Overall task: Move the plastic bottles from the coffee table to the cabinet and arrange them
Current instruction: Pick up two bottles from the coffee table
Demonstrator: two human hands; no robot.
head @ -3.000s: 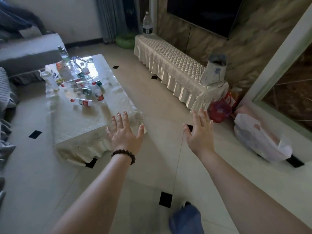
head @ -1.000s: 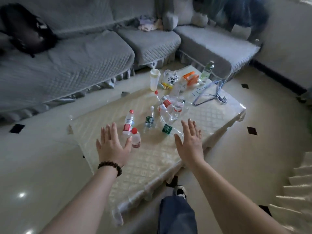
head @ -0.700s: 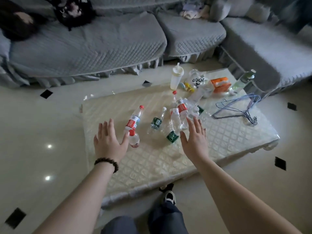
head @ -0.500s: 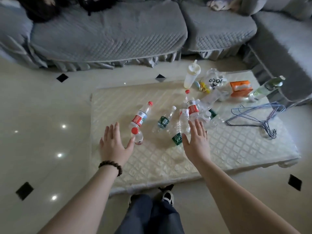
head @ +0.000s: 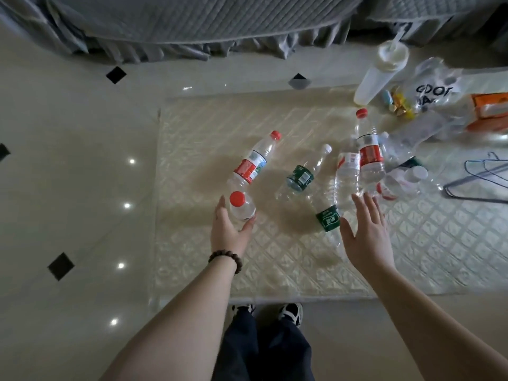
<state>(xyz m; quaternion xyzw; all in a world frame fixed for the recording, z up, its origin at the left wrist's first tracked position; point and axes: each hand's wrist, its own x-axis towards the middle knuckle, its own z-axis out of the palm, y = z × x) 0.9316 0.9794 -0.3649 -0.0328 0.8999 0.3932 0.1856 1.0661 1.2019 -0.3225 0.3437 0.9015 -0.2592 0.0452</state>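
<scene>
A grey quilted sofa (head: 206,20) fills the top of the frame, and below it a pale tiled floor (head: 68,174) runs down the left side. The desk (head: 220,270), under a cream quilted cover, takes the centre and right.

At centre frame the plastic bottles lie scattered on the cover. A red-labelled bottle (head: 251,166) lies on its side, with a green-labelled bottle (head: 301,177) lying to its right, and a second green-labelled one (head: 328,218) below that. At right centre several clear bottles (head: 357,166) bunch together, some touching. A small red-capped bottle (head: 242,207) stands upright at left centre. In the upper right are a white straw cup (head: 382,70), a printed plastic bag (head: 434,92) and an orange packet (head: 489,108); wire hangers (head: 481,180) lie at the right edge.

The left hand (head: 228,229) cups the small bottle, thumb on one side and fingers on the other, not yet closed round it. The right hand (head: 365,235) hovers with fingers spread, just beside the second green-labelled bottle and holding nothing.

No bottle has left the desk yet, and the cabinet is out of view. These bottles look light and round, so I judge that a brushing finger could roll one off the edge. Reaching into the bunched group might knock its neighbours about. The small upright bottle may tip if the left hand closes off-centre.
</scene>
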